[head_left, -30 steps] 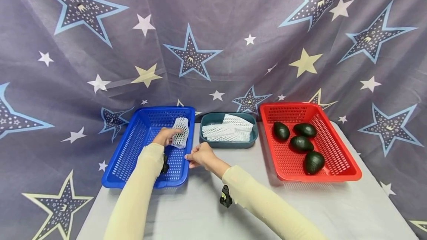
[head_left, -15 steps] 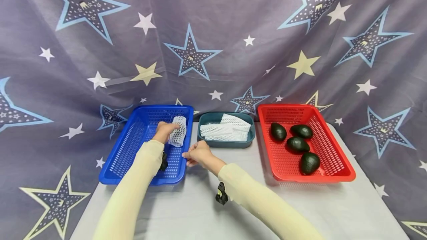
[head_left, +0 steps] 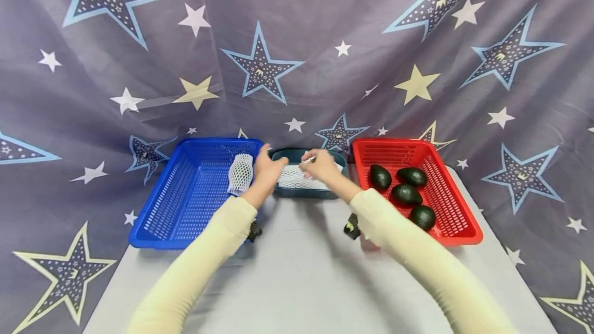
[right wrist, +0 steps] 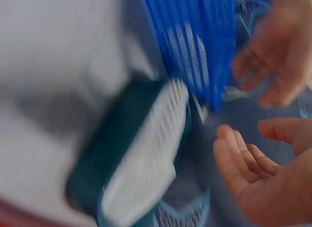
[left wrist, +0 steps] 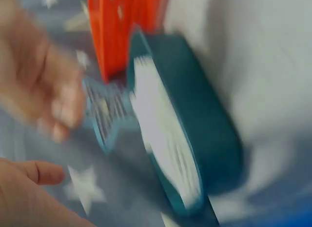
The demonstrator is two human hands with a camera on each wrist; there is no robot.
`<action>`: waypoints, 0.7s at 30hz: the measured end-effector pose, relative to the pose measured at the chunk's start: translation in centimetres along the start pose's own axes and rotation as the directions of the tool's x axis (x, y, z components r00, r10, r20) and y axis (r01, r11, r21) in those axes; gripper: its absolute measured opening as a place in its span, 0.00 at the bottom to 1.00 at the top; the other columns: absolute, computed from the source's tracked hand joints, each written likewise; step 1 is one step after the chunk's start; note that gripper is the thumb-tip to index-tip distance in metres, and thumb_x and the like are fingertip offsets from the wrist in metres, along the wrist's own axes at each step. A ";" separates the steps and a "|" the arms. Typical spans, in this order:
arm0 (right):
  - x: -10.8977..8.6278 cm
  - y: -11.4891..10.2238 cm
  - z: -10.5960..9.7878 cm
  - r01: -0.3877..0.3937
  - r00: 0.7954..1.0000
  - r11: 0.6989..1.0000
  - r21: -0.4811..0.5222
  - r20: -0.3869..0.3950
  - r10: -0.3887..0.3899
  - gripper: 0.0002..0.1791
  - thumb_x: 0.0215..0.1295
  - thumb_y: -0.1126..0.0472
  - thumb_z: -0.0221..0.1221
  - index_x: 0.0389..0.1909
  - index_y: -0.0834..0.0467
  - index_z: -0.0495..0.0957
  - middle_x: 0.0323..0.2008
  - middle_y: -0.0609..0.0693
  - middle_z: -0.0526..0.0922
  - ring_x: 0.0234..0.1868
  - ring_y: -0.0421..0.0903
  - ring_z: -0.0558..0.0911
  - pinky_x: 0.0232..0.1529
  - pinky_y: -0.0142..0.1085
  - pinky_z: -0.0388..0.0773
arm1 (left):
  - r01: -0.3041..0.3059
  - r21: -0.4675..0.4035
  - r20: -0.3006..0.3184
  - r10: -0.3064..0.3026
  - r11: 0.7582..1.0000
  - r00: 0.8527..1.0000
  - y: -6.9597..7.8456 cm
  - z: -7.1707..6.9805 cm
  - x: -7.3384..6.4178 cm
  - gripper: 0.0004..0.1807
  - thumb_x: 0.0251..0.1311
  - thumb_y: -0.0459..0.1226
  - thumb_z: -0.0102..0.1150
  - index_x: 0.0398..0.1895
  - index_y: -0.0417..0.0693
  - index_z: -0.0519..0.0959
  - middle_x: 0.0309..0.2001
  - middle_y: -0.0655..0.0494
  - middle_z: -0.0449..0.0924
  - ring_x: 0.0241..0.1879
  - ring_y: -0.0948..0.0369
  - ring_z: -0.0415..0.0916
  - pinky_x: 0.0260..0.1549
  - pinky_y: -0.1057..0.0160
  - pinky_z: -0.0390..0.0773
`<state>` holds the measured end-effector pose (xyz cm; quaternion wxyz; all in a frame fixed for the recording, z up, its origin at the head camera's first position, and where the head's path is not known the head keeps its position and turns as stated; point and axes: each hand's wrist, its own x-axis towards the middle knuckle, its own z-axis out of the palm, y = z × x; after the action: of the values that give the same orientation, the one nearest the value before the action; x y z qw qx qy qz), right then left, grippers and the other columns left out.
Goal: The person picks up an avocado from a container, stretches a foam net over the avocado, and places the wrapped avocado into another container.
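My left hand (head_left: pixel 268 173) is at the right rim of the blue basket (head_left: pixel 155 207), thumb and fingers spread, nothing in it. Over the dark green container (head_left: pixel 303 194) hangs my right hand (head_left: pixel 322 168); in the right wrist view this hand (right wrist: pixel 265 188) has relaxed, slightly bent fingers and an empty palm. White foam net sleeves (head_left: pixel 301 178) lie flat in the container below the hands, partly hidden by them in the head view. One bulging foam net sleeve (head_left: pixel 240 173) lies in the blue basket, left of my left hand.
To the right stands a red basket (head_left: pixel 457 205) holding several dark green avocados (head_left: pixel 406 195). All three containers stand along the back of a white table (head_left: pixel 297 272), before a grey star-patterned curtain (head_left: pixel 297 66).
My left hand has let go of the net sleeve in the blue basket and moved right. My right hand has left that basket's rim and moved right and up, over the green container.
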<state>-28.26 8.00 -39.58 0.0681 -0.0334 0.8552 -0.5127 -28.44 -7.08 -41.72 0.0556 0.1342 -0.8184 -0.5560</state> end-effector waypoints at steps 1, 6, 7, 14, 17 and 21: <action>0.3 0.1 -1.2 0.027 0.999 0.999 -0.022 -0.027 -0.028 0.16 0.63 0.68 0.63 0.52 0.68 0.81 0.38 0.64 0.88 0.33 0.56 0.87 0.27 0.28 0.81 | -0.017 0.001 0.024 0.017 1.000 1.000 0.4 1.0 -0.8 0.42 0.58 0.36 0.63 0.77 0.45 0.61 0.75 0.42 0.65 0.73 0.45 0.64 0.73 0.50 0.66; 1.1 0.5 -6.6 0.106 0.985 0.978 -0.182 -0.116 -0.128 0.18 0.66 0.66 0.62 0.55 0.67 0.80 0.47 0.66 0.87 0.48 0.58 0.85 0.46 0.39 0.82 | -0.063 -0.027 0.188 0.067 0.998 0.980 1.7 6.5 -5.2 0.41 0.55 0.33 0.65 0.75 0.43 0.65 0.73 0.41 0.69 0.72 0.46 0.67 0.71 0.50 0.69; 1.1 0.6 -7.6 0.117 0.983 0.972 -0.203 -0.117 -0.142 0.19 0.66 0.65 0.61 0.57 0.67 0.79 0.49 0.66 0.86 0.50 0.59 0.85 0.50 0.43 0.82 | -0.067 -0.047 0.230 0.076 0.997 0.970 1.9 7.5 -5.9 0.41 0.54 0.33 0.64 0.75 0.41 0.65 0.72 0.40 0.69 0.71 0.46 0.67 0.71 0.51 0.70; 1.3 1.5 -12.8 0.138 0.985 0.925 -0.354 -0.050 -0.166 0.27 0.70 0.62 0.59 0.68 0.64 0.71 0.60 0.68 0.80 0.61 0.63 0.80 0.63 0.56 0.77 | 0.084 -0.133 0.516 -0.003 0.988 0.856 2.2 12.5 -8.4 0.37 0.59 0.33 0.63 0.73 0.34 0.66 0.60 0.37 0.79 0.57 0.45 0.79 0.59 0.51 0.80; 1.5 2.0 -14.4 0.133 0.988 0.889 -0.438 -0.013 -0.154 0.29 0.71 0.61 0.59 0.71 0.62 0.68 0.63 0.69 0.77 0.64 0.64 0.77 0.66 0.58 0.74 | 0.155 -0.118 0.557 -0.064 0.981 0.828 1.9 13.9 -8.4 0.33 0.61 0.32 0.64 0.69 0.30 0.68 0.56 0.39 0.80 0.50 0.47 0.82 0.53 0.53 0.83; 1.5 2.9 -16.0 0.128 0.991 0.843 -0.523 0.035 -0.129 0.32 0.70 0.61 0.59 0.73 0.63 0.65 0.66 0.70 0.73 0.67 0.66 0.73 0.67 0.60 0.71 | 0.221 -0.136 0.553 -0.110 0.966 0.826 1.4 15.5 -8.4 0.26 0.60 0.28 0.65 0.61 0.28 0.72 0.48 0.42 0.80 0.40 0.52 0.85 0.49 0.55 0.86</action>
<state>-32.11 23.19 -34.82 0.0213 -0.1074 0.9583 -0.2640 -24.30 9.62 -45.72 -0.2133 0.0366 -0.7276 -0.6510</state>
